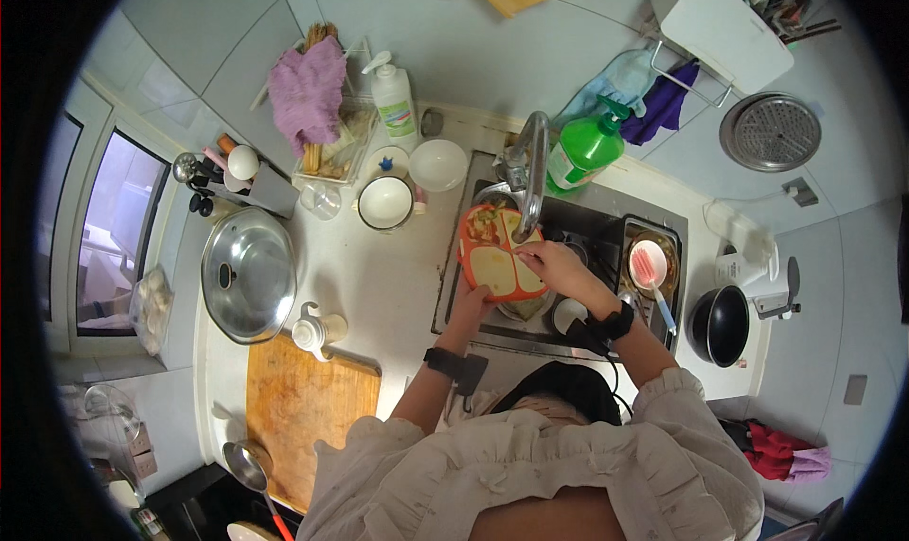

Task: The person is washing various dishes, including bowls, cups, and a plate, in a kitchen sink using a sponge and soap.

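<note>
Over the sink (454, 307) is a divided plate (497, 275) with an orange rim and cream compartments. Food scraps (484, 225) lie in its upper-left compartment. My left hand (474, 301) grips the plate's near edge. In my right hand (550, 260) is a thin utensil (505, 249), its tip pointing at the scraps; its exact kind is hard to make out. The chrome faucet (534, 179) hangs just above the plate's far right side. Beneath the plate, a bowl (529, 307) and a small white cup (569, 315) show in the sink, partly hidden.
A dark basin (628, 232) at the sink's right holds a red-bristled strainer or brush (646, 264). Behind it stands a green pump bottle (582, 150). To the left are an enamel pot (384, 202), a white bowl (438, 165), a glass lid (248, 275) and a wooden cutting board (312, 406).
</note>
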